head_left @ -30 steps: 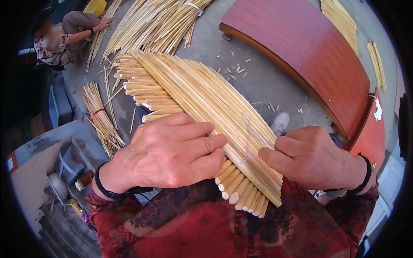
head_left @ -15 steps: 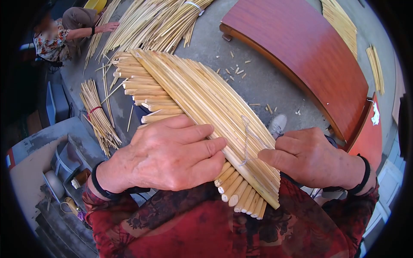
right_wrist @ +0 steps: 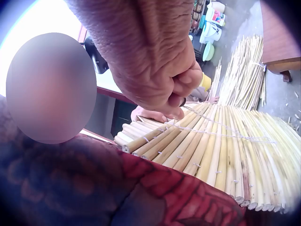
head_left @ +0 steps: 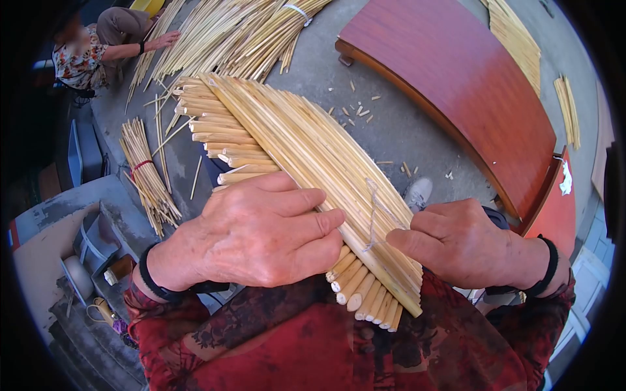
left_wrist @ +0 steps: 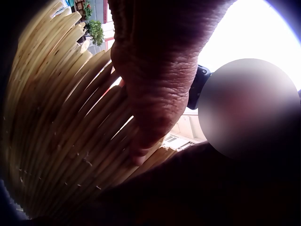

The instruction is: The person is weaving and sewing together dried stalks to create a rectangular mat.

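Note:
A fan-shaped mat of stitched pale stalks [head_left: 306,150] lies across the person's lap, folded so that one layer overlaps another. The left hand [head_left: 261,231] grips its near edge, fingers over the top stalks; in the left wrist view the thumb [left_wrist: 138,157] lies against the stitched face. Low over the right part of the mat, the right hand [head_left: 463,244] has its fingers curled in and pinches a thin white thread [head_left: 373,218], which lies loosely over the stalks. Rows of stitches cross the stalks [right_wrist: 202,146] in the right wrist view.
A long reddish-brown table [head_left: 450,85] stands at the upper right. Loose stalks [head_left: 222,32] spread over the floor at the top, where another person [head_left: 81,58] sits reaching toward them. A tied stalk bundle [head_left: 147,176] lies at left. Short offcuts [head_left: 358,111] are scattered on the floor.
The right hand has shifted slightly left over the mat, still pinching the thread. The left hand keeps its hold. The other person's hand has moved over to the stalks on the floor.

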`<action>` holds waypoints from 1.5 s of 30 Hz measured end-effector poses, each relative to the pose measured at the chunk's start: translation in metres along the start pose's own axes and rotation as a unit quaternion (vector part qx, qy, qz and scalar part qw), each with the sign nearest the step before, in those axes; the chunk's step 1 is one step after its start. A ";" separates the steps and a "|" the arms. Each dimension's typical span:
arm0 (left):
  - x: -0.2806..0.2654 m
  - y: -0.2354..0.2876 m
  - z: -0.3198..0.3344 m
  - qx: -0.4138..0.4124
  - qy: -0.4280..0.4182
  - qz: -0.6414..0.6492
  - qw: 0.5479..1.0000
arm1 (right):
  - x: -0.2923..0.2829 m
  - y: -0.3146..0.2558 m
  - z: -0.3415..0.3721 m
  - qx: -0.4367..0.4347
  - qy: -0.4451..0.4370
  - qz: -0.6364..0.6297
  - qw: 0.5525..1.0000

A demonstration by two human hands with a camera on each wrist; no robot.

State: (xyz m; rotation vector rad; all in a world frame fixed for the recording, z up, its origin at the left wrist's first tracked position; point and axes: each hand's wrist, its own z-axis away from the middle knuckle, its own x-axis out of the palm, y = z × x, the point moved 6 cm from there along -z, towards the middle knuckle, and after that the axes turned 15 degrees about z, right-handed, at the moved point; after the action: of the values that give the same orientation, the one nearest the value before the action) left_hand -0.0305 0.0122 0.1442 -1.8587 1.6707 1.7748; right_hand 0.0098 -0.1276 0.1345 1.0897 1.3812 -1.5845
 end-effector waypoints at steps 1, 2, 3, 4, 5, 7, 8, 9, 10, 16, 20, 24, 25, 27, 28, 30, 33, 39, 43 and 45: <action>0.000 0.000 0.000 -0.001 -0.001 0.002 1.000 | 0.001 0.000 -0.001 0.002 -0.005 0.000 1.000; 0.000 0.000 0.000 -0.001 -0.001 0.002 1.000 | 0.001 0.001 -0.001 0.004 -0.010 0.001 1.000; 0.000 0.000 0.000 -0.002 -0.006 0.001 1.000 | 0.000 0.001 -0.002 0.004 -0.010 0.001 1.000; 0.000 0.000 -0.001 -0.004 -0.012 0.000 1.000 | 0.000 0.001 -0.003 0.000 -0.010 0.002 1.000; 0.000 0.000 -0.001 -0.004 -0.012 0.000 1.000 | -0.001 0.000 -0.003 -0.004 -0.011 0.002 1.000; 0.000 0.000 0.000 0.004 -0.012 -0.008 1.000 | 0.000 -0.001 -0.004 -0.005 -0.011 0.003 1.000; 0.000 -0.001 0.000 0.003 -0.011 -0.009 1.000 | 0.001 -0.002 -0.004 -0.006 -0.012 0.005 1.000; 0.000 -0.001 0.000 0.006 -0.011 -0.008 1.000 | 0.001 -0.002 -0.004 -0.006 -0.013 0.006 1.000; 0.000 -0.001 0.000 0.010 -0.011 -0.008 1.000 | 0.002 -0.001 -0.004 -0.002 -0.011 0.004 1.000; -0.001 -0.003 0.000 0.009 -0.017 -0.010 1.000 | 0.004 -0.002 -0.005 0.009 0.002 -0.011 1.000; -0.002 -0.003 0.001 0.008 -0.019 -0.014 1.000 | 0.005 -0.001 -0.007 0.009 0.006 -0.023 1.000; -0.001 -0.003 0.000 0.000 -0.028 -0.008 1.000 | 0.005 -0.002 -0.010 0.006 0.003 -0.018 1.000; -0.001 -0.004 0.000 -0.002 -0.032 -0.007 0.999 | 0.005 -0.003 -0.011 0.006 0.001 -0.016 1.000; -0.001 -0.004 0.001 -0.002 -0.033 -0.007 0.999 | 0.005 -0.003 -0.012 0.005 -0.002 -0.013 1.000; -0.001 -0.004 0.001 -0.003 -0.035 -0.007 0.999 | 0.005 -0.004 -0.012 0.008 -0.002 -0.009 1.000; -0.001 -0.005 0.001 -0.002 -0.037 -0.007 0.999 | 0.005 -0.004 -0.013 0.012 -0.002 -0.004 1.000; -0.002 -0.005 0.002 -0.001 -0.043 -0.008 0.999 | 0.005 -0.004 -0.013 0.016 0.002 -0.009 1.000; -0.001 -0.005 0.002 0.002 -0.041 -0.013 0.999 | 0.005 -0.003 -0.014 0.024 -0.006 -0.024 0.999; -0.001 -0.005 0.002 0.002 -0.034 -0.015 0.999 | 0.005 -0.003 -0.014 0.026 -0.014 -0.033 0.999; -0.001 -0.006 0.002 0.002 -0.036 -0.014 0.999 | 0.006 -0.002 -0.014 0.026 -0.017 -0.035 0.999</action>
State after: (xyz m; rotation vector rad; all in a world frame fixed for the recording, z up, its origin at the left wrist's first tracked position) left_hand -0.0274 0.0164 0.1414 -1.7860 1.6139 1.8016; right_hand 0.0076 -0.1131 0.1288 1.0514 1.3757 -1.6897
